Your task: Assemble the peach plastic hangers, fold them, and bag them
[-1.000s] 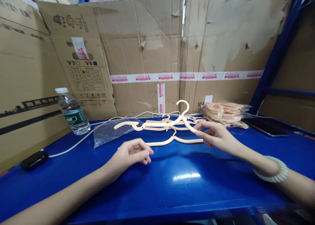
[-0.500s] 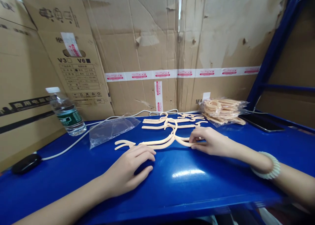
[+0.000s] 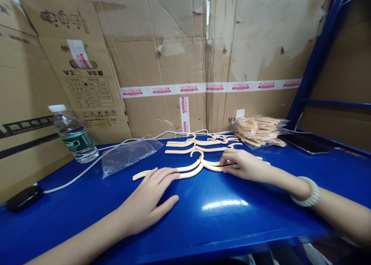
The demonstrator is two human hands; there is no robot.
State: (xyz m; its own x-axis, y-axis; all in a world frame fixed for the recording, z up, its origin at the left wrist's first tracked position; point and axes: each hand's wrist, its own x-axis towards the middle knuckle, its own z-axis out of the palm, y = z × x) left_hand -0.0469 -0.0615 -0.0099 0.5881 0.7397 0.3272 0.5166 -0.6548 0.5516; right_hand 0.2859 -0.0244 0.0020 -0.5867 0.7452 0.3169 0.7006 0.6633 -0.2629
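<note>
A cream-coloured clothes hanger [image 3: 189,175] with folding-looking arms lies across the blue table, its hook [image 3: 197,152] pointing away from me. My left hand [image 3: 155,193] rests over the hanger's left arms, its fingers stretched out and the thumb apart on the table side. My right hand [image 3: 239,164] pinches the right arm between thumb and fingers, covering part of it. Just beyond lie more cream hangers [image 3: 181,151], one behind another, with several small hook-shaped pieces [image 3: 223,137] at their right.
A clear plastic bag [image 3: 130,157] lies at left, near a water bottle [image 3: 77,137]. A white cable [image 3: 84,174] runs to a black device [image 3: 24,197]. At right are bagged cream parts [image 3: 257,130] and a phone [image 3: 303,144]. Cardboard [image 3: 162,64] walls the back.
My left hand has slid forward and flattened over the hanger's left arms. The hanger's hook has dropped lower toward the table. My right hand keeps its pinch on the right arm.
</note>
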